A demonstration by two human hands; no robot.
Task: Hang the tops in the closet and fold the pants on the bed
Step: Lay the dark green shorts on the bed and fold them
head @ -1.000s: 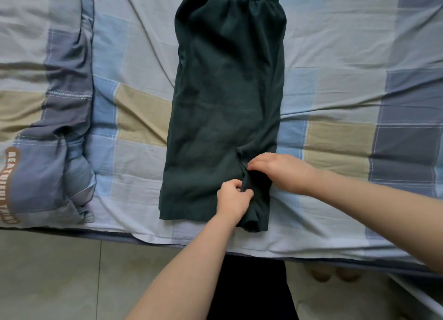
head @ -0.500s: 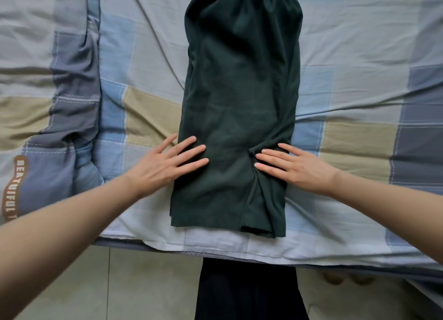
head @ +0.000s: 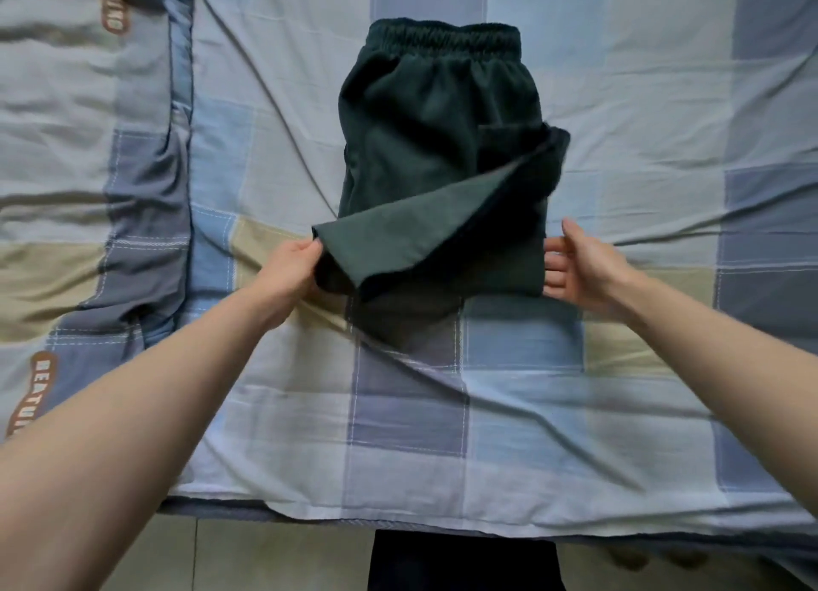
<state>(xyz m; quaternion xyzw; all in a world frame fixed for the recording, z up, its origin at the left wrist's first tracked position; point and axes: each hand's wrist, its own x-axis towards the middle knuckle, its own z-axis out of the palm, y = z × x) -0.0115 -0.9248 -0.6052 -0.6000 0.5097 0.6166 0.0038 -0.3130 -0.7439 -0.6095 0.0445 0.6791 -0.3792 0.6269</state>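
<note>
On the checked bed (head: 398,413), the left hand (head: 287,276) pinches the near hem corner of the dark green pants (head: 425,148), lifting it. The right hand (head: 580,267), fingers relaxed and spread, touches the pants' right edge. Their elastic waistband (head: 442,37) lies farthest away.

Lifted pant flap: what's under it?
Under the raised flap, which the left hand grips at its corner, lies the rest of the dark green pants on the checked bedsheet. The layers under the flap are hidden. Right hand is open beside the fold.
</note>
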